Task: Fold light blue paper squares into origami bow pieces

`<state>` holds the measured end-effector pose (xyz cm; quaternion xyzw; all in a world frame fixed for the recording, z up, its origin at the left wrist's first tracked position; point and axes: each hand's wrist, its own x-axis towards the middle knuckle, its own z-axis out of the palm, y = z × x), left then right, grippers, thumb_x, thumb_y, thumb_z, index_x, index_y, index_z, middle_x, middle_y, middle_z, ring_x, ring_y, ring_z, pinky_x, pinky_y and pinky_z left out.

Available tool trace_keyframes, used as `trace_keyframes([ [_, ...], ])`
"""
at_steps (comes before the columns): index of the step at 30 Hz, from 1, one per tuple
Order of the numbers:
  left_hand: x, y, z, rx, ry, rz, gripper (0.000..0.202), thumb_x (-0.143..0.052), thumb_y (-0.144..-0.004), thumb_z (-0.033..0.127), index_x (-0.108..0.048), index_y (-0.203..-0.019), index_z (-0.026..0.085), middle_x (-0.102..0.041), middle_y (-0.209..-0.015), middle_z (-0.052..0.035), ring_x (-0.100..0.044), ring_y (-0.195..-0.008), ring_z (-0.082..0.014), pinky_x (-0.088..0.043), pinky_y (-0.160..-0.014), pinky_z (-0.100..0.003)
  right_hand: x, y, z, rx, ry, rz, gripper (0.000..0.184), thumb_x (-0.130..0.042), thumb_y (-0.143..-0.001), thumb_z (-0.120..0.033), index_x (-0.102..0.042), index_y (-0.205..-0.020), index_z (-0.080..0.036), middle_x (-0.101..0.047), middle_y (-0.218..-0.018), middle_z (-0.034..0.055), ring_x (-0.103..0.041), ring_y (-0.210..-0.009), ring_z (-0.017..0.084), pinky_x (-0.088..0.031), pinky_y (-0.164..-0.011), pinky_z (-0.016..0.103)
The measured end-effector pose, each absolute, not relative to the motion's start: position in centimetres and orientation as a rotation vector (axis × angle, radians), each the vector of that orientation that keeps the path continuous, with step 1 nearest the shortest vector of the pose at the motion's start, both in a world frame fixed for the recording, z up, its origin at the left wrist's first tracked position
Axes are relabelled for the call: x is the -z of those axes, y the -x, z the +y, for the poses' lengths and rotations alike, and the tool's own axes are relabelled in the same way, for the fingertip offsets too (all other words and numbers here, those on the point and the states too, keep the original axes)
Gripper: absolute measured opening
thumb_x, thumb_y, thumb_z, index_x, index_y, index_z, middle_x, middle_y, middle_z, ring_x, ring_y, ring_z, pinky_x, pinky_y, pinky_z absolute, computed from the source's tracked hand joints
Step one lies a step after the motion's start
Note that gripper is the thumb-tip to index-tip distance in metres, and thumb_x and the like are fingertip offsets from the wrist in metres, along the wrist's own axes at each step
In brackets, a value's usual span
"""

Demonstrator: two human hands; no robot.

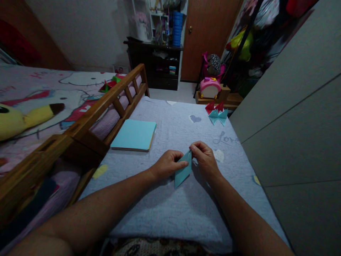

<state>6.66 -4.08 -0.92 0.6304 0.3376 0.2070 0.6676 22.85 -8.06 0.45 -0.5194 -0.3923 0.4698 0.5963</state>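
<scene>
Bare forearms (106,201), angular folded paper (183,173)

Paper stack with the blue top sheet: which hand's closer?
Left. The left hand is to the right of the paper stack and nearer the wearer, gripping the folded blue paper; the right hand is farther right, at that paper's top corner.

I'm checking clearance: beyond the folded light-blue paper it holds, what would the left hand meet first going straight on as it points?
Past the folded light-blue paper, the left hand would probably meet the bare right hand first, though depth is unclear.
</scene>
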Motion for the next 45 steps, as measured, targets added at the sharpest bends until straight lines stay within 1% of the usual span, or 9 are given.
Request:
trace_keyframes([
  [6, 0.6, -6.9, -4.3, -0.552, -1.417, 0.81, 0.032, -0.07, -0.074, 0.044, -0.064, -0.076, 0.013, -0.054, -0.066, 0.0008, -0.045, -0.056, -0.0092, -0.034, -0.048, -0.019, -0.1, -23.5, -7.9, -1.206, 1.254, -0.883, 0.028, -0.073, -0.073, -0.046, -0.061, -0.076, -0.021, -0.055, -0.066, -0.0045, -0.047, -0.054, 0.011, -0.038, -0.053, 0.025],
  [9, 0.7, -7.0, -4.2, -0.586, -1.408, 0.821, 0.036, -0.07, -0.074, 0.048, -0.064, -0.074, 0.012, -0.055, -0.066, 0.0004, -0.045, -0.057, -0.0089, -0.034, -0.048, -0.019, 0.1, -23.3, -8.1, -1.265, 1.302, -1.056, 0.029, -0.077, -0.068, -0.043, -0.06, -0.071, -0.019, -0.051, -0.063, -0.0048, -0.044, -0.055, 0.01, -0.035, -0.053, 0.025],
  [12, 0.7, -7.0, -4.1, -0.601, -1.391, 0.836, 0.037, -0.072, -0.072, 0.049, -0.063, -0.07, 0.012, -0.054, -0.065, 0.0008, -0.046, -0.057, -0.0089, -0.035, -0.049, -0.019, 0.2, -23.1, -8.3, -1.246, 1.317, -1.129, 0.028, -0.074, -0.071, -0.041, -0.058, -0.066, -0.019, -0.05, -0.062, -0.0042, -0.044, -0.057, 0.01, -0.034, -0.055, 0.025],
  [16, 0.5, -7.0, -4.1, -0.575, -1.392, 0.822, 0.034, -0.073, -0.071, 0.045, -0.068, -0.079, 0.012, -0.06, -0.071, -0.0011, -0.05, -0.06, -0.0104, -0.038, -0.052, -0.02, -0.2, -23.1, -8.3, -1.233, 1.316, -1.089, 0.029, -0.073, -0.072, -0.043, -0.058, -0.066, -0.019, -0.051, -0.06, -0.0041, -0.044, -0.057, 0.011, -0.033, -0.055, 0.025],
  [21, 0.5, -6.8, -4.0, -0.527, -1.414, 0.845, 0.035, -0.068, -0.077, 0.047, -0.07, -0.079, 0.012, -0.056, -0.066, -0.0008, -0.046, -0.056, -0.0098, -0.034, -0.048, -0.019, -0.8, -23.0, -8.3, -1.245, 1.286, -1.012, 0.031, -0.075, -0.069, -0.044, -0.058, -0.063, -0.019, -0.05, -0.057, -0.0043, -0.043, -0.055, 0.011, -0.033, -0.054, 0.025],
  [29, 0.6, -6.7, -3.8, -0.509, -1.461, 0.793, 0.035, -0.068, -0.076, 0.046, -0.069, -0.077, 0.011, -0.053, -0.063, 0.0009, -0.043, -0.053, -0.0087, -0.032, -0.048, -0.019, -0.4, -23.4, -8.2, -1.232, 1.276, -1.011, 0.028, -0.076, -0.069, -0.041, -0.061, -0.062, -0.019, -0.052, -0.056, -0.0039, -0.044, -0.055, 0.011, -0.033, -0.054, 0.026],
  [35, 0.5, -6.7, -4.1, -0.476, -1.465, 0.802, 0.036, -0.068, -0.075, 0.048, -0.064, -0.073, 0.012, -0.05, -0.061, 0.002, -0.043, -0.053, -0.0089, -0.031, -0.047, -0.019, -0.7, -23.9, -8.1, -1.15, 1.277, -0.998, 0.024, -0.075, -0.072, -0.039, -0.066, -0.063, -0.018, -0.057, -0.058, -0.0021, -0.049, -0.058, 0.013, -0.039, -0.06, 0.028],
  [40, 0.5, -6.7, -4.2, -0.45, -1.462, 0.795, 0.036, -0.069, -0.074, 0.048, -0.061, -0.068, 0.013, -0.048, -0.059, 0.0026, -0.042, -0.052, -0.0088, -0.029, -0.047, -0.02, -0.7, -24.9, -7.8, -1.044, 1.233, -0.885, 0.022, -0.075, -0.074, -0.041, -0.069, -0.07, -0.02, -0.057, -0.062, -0.0026, -0.051, -0.06, 0.013, -0.042, -0.064, 0.028],
  [45, 0.6, -6.7, -4.2, -0.496, -1.454, 0.798, 0.039, -0.071, -0.074, 0.05, -0.064, -0.07, 0.012, -0.05, -0.059, 0.0016, -0.041, -0.053, -0.0085, -0.029, -0.048, -0.02, -0.6, -24.3, -8.2, -1.304, 1.21, -0.969, 0.028, -0.078, -0.07, -0.042, -0.07, -0.085, -0.02, -0.061, -0.07, -0.0023, -0.052, -0.06, 0.012, -0.042, -0.06, 0.026],
])
